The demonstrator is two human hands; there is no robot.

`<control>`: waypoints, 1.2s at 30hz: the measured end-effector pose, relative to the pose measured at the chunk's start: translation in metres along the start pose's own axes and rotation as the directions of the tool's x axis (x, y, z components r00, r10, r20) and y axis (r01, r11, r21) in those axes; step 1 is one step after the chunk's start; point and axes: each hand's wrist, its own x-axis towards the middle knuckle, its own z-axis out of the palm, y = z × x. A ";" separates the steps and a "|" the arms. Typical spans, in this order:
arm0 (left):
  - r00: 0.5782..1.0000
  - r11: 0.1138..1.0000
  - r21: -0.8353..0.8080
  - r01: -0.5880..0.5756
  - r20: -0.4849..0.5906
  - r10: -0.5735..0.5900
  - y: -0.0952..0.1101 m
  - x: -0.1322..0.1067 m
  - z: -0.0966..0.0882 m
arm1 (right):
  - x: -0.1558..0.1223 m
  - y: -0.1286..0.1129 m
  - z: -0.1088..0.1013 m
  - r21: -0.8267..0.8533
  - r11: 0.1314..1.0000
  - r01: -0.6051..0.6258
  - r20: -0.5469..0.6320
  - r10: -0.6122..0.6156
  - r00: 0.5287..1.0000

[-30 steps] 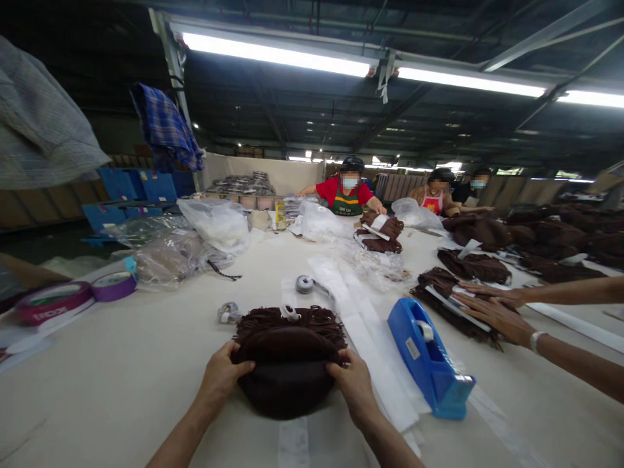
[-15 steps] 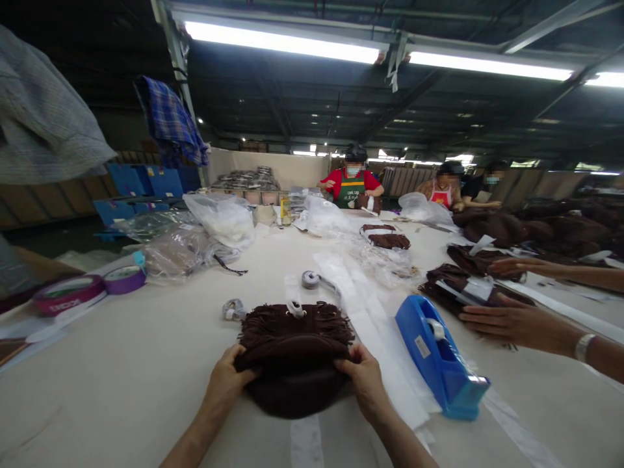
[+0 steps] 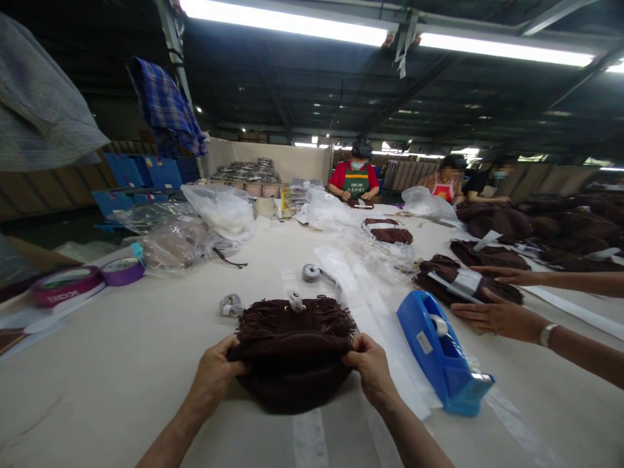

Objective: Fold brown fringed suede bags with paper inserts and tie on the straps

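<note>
A dark brown fringed bag (image 3: 295, 354) lies on the pale table in front of me, its fringe toward the far side and white wrapping at two metal eyelets. My left hand (image 3: 214, 367) pinches its left edge between thumb and fingers. On the opposite edge my right hand (image 3: 371, 365) grips the material the same way. Just beyond the bag sit a rolled grey strap (image 3: 312, 273) and a small plastic-wrapped bundle (image 3: 231, 305). White paper sheets (image 3: 385, 351) spread under and beside its right side.
A blue tape dispenser (image 3: 441, 354) stands right of the bag. Beyond it, a co-worker's hands (image 3: 502, 315) touch another brown bag (image 3: 439, 276). Purple tape rolls (image 3: 123, 271) and plastic-wrapped goods (image 3: 178, 244) lie left. Another person (image 3: 358, 179) works across the table.
Both hands have drawn slightly apart, stretching the bag's edge wider and straighter. The co-worker's hands and bag have shifted a little left. The person across has lowered their hands to the table.
</note>
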 end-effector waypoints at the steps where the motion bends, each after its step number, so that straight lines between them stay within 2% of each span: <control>1: 1.000 1.000 0.019 -0.014 -0.006 0.015 -0.002 -0.002 0.000 | 0.000 0.003 0.000 -0.031 0.999 0.023 -0.010 -0.023 1.000; 7: 0.983 0.979 0.108 -0.172 -0.047 0.178 -0.007 -0.018 0.006 | 0.001 0.012 0.001 -0.215 0.961 0.174 -0.002 -0.179 0.984; 15: 0.934 0.923 0.179 -0.341 -0.046 0.354 -0.015 -0.018 0.007 | 0.000 0.004 -0.003 -0.358 0.891 0.279 0.114 -0.255 0.960; 21: 0.907 0.899 0.243 -0.363 -0.129 0.401 -0.023 -0.017 0.011 | 0.003 -0.001 -0.008 -0.426 0.841 0.333 0.191 -0.276 0.942; 29: 0.901 0.893 0.289 -0.344 -0.166 0.401 -0.017 -0.020 0.015 | 0.004 -0.004 -0.005 -0.492 0.809 0.321 0.069 -0.331 0.941; 33: 0.905 0.895 0.306 -0.326 -0.174 0.389 -0.015 -0.024 0.017 | 0.006 -0.006 -0.002 -0.516 0.818 0.254 0.060 -0.261 0.964; 36: 0.921 0.900 0.309 -0.307 -0.144 0.363 -0.010 -0.023 0.017 | 0.009 -0.010 -0.001 -0.504 0.828 0.244 0.098 -0.226 0.969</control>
